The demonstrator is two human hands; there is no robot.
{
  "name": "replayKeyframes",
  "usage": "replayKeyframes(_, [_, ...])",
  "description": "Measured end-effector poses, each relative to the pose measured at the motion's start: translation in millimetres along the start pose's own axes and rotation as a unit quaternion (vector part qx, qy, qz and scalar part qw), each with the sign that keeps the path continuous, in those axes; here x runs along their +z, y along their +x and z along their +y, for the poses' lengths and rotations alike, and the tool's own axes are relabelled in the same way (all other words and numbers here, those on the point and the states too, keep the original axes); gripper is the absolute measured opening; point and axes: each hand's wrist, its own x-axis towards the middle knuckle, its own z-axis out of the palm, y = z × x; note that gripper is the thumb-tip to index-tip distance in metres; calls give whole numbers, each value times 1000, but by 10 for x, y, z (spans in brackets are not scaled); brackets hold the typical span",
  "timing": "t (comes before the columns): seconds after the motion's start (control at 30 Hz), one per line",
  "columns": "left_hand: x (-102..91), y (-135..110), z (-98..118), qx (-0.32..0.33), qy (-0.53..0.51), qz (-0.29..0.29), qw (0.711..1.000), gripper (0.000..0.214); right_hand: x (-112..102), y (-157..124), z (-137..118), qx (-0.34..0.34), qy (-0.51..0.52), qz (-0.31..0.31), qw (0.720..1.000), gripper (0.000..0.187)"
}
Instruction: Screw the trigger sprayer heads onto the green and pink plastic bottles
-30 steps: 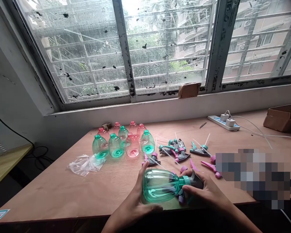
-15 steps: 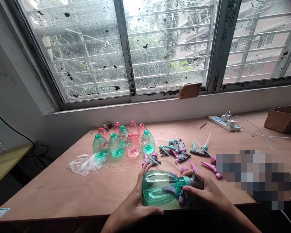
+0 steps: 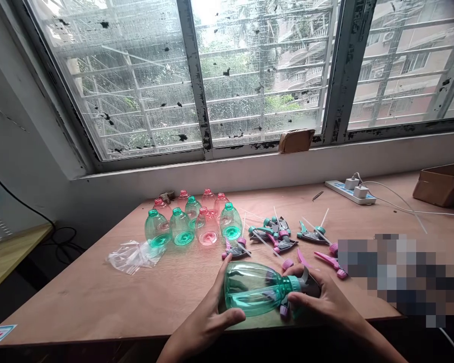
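Note:
A clear green spray bottle (image 3: 251, 290) lies on its side in the air above the table's front edge, its neck toward the right. My left hand (image 3: 216, 308) is wrapped around the bottle's base end, thumb below and fingers behind. My right hand (image 3: 321, 297) grips the grey spray head (image 3: 309, 286) and its green collar at the neck. A tube shows inside the bottle. Just beyond my hands lie several loose spray heads (image 3: 283, 242) in pink, green and grey, with thin white tubes. The nearest, a pink and grey spray head (image 3: 237, 249), lies by my left fingertips.
Several green and pink bottles (image 3: 183, 238) stand upright at the back left, with clear plastic bags (image 3: 134, 256) before them. A power strip (image 3: 350, 192) with plugs and a cardboard box (image 3: 439, 185) are at the back right. Part of the right side is pixelated.
The bottle has turned slightly in my hands. My left thumb has shifted a little up and left; my right hand stays on the spray head.

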Motion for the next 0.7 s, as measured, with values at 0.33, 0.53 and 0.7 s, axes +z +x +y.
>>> replayKeyframes(0.33, [37,-1,29,13,37,-33,999,134,26,0,-60,24,30,-10,999,38])
replayKeyframes(0.53, [34,-7,18,-6,25,19,999,115,37,-30,-20,5,76,-25,997,36])
replayKeyframes(0.7, [46,34,-57,20,-41,48,998,103,93,-51,-17,9,109,-42,993,36])
